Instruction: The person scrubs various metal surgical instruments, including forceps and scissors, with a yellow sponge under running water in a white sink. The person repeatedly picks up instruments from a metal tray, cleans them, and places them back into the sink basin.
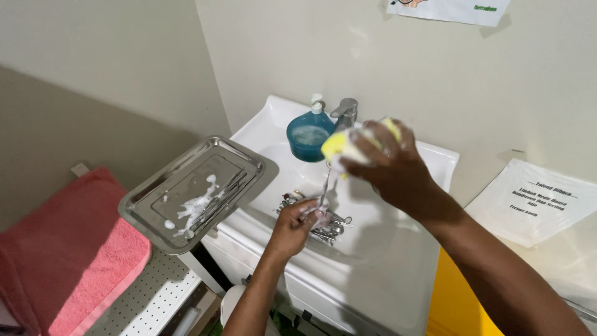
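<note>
My left hand point(297, 224) grips a thin metal tool point(324, 186) over the sink point(398, 249). The tool stands almost straight up. My right hand point(388, 165) squeezes a soapy yellow sponge point(339, 146) right at the tool's top end.

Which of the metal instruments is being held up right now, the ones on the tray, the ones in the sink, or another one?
Another one: the single thin instrument pinched upright in the left hand, under the sponge. The rest lie flat on the tray or in the sink.
</note>
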